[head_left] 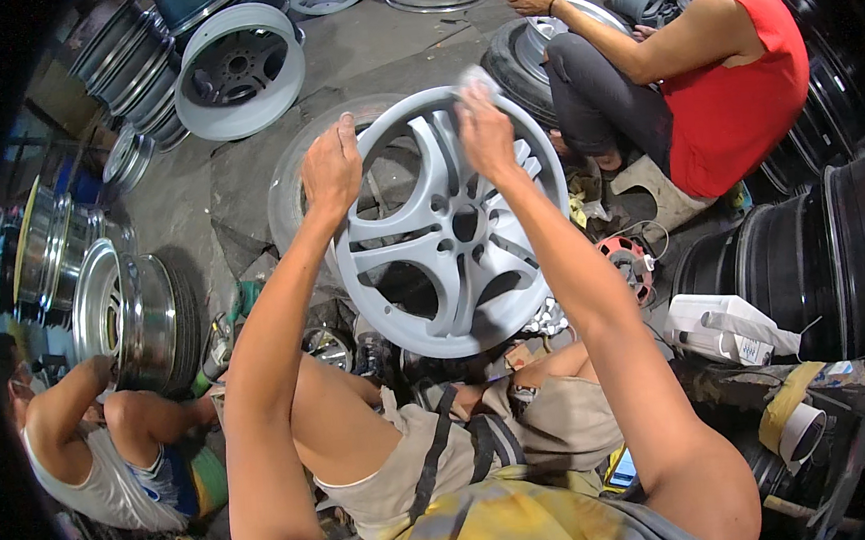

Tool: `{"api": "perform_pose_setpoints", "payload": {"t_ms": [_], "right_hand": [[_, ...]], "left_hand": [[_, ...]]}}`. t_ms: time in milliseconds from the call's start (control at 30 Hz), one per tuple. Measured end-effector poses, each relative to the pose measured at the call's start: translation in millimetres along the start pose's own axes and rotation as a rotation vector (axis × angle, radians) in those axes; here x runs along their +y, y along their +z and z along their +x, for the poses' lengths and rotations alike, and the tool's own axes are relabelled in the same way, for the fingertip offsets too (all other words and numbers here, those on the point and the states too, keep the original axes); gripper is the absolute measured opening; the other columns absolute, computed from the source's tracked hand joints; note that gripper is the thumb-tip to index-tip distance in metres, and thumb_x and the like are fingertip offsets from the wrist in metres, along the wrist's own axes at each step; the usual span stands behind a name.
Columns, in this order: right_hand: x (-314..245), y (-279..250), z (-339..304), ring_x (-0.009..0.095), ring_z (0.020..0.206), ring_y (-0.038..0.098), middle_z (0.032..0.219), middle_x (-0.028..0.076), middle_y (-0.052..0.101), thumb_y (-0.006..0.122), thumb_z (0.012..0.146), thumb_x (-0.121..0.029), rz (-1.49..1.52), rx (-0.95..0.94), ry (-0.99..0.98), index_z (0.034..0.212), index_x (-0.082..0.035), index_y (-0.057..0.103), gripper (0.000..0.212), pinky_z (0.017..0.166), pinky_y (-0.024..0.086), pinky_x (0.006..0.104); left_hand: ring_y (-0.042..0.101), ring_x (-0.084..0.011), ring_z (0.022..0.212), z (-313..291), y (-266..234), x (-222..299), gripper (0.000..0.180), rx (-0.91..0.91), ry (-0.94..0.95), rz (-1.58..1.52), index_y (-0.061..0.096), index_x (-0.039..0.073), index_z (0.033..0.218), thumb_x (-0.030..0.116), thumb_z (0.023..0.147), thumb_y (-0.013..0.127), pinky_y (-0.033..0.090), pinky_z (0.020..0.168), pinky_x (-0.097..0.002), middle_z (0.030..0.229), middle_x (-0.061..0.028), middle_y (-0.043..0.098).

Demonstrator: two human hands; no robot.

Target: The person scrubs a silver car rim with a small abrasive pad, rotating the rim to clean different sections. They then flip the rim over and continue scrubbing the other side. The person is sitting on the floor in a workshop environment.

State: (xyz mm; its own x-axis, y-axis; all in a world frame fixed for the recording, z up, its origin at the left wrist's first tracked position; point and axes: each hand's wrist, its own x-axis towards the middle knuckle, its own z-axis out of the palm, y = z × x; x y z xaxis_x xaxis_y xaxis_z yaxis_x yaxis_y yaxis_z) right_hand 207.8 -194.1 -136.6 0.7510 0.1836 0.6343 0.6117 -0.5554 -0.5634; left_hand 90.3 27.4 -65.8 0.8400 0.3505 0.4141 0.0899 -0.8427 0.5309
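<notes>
A grey alloy wheel rim (440, 194) with several curved spokes stands tilted in front of me, its face toward me. My left hand (333, 167) is closed on its upper left edge. My right hand (485, 126) is at the upper right edge of the rim, smeared by motion. Its fingers press a small whitish cloth or sheet (480, 83) against the rim; the exact kind is too blurred to tell. Behind the rim lies a tyre-like ring (294, 194), partly hidden.
A person in a red top (741, 98) sits at the right beside another wheel. At the left, another person (100, 464) crouches by a chrome wheel (145, 320). Stacked rims (127, 66) stand at the back left, dark rims (803, 254) at the right. A red reel (628, 268) lies near my right forearm.
</notes>
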Motion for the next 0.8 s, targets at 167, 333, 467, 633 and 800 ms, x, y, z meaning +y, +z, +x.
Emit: {"api": "perform_pose_setpoints", "payload": {"t_ms": [167,333,467,633,800], "right_hand": [[-18.8,-31.7,-29.2,0.038,0.133,0.047,0.146,0.022,0.047,0.053,0.098,-0.009,0.000,-0.214,-0.158,0.130,0.000,0.058,0.034,0.108,0.043,0.0428],[-10.5,-61.2,-178.9,0.040,0.132,0.048,0.144,0.024,0.048,0.053,0.095,-0.003,-0.189,-0.308,-0.144,0.134,0.002,0.055,0.040,0.110,0.041,0.0434],[-68.7,-84.4,-239.8,0.040,0.124,0.056,0.133,0.026,0.058,0.053,0.094,-0.005,0.006,-0.450,0.224,0.132,0.002,0.057,0.039,0.105,0.045,0.0436],[-71.9,-113.8,-166.2,0.040,0.120,0.058,0.128,0.026,0.061,0.046,0.099,-0.005,0.086,-0.171,0.200,0.135,0.004,0.054,0.038,0.102,0.045,0.0427],[-48.2,-43.7,-113.6,0.041,0.137,0.043,0.145,0.028,0.045,0.043,0.099,-0.004,0.025,-0.067,0.061,0.137,0.005,0.051,0.039,0.114,0.033,0.0437]], "left_hand": [[0.062,-0.0466,0.086,-6.4,-7.9,-1.6,0.050,0.013,-0.026,-0.024,0.067,0.002,0.093,0.040,0.104,0.036,0.046,0.076,-0.0558,0.087,-0.0268,0.066],[0.062,-0.0460,0.084,-7.1,-1.4,8.0,0.052,0.008,0.010,-0.050,0.064,0.001,0.086,0.041,0.104,0.037,0.046,0.075,-0.0558,0.084,-0.0255,0.065],[0.062,-0.0452,0.082,-7.9,-6.3,4.0,0.051,0.008,0.038,-0.046,0.064,0.001,0.085,0.041,0.104,0.038,0.047,0.075,-0.0547,0.083,-0.0249,0.066],[0.064,-0.0450,0.083,-8.7,-6.2,3.0,0.051,0.055,0.035,-0.054,0.066,0.002,0.086,0.040,0.104,0.038,0.048,0.076,-0.0543,0.084,-0.0246,0.067],[0.064,-0.0446,0.083,-8.7,-3.9,11.3,0.052,0.042,0.041,-0.033,0.068,0.001,0.087,0.041,0.104,0.039,0.049,0.077,-0.0535,0.085,-0.0240,0.068]]}}
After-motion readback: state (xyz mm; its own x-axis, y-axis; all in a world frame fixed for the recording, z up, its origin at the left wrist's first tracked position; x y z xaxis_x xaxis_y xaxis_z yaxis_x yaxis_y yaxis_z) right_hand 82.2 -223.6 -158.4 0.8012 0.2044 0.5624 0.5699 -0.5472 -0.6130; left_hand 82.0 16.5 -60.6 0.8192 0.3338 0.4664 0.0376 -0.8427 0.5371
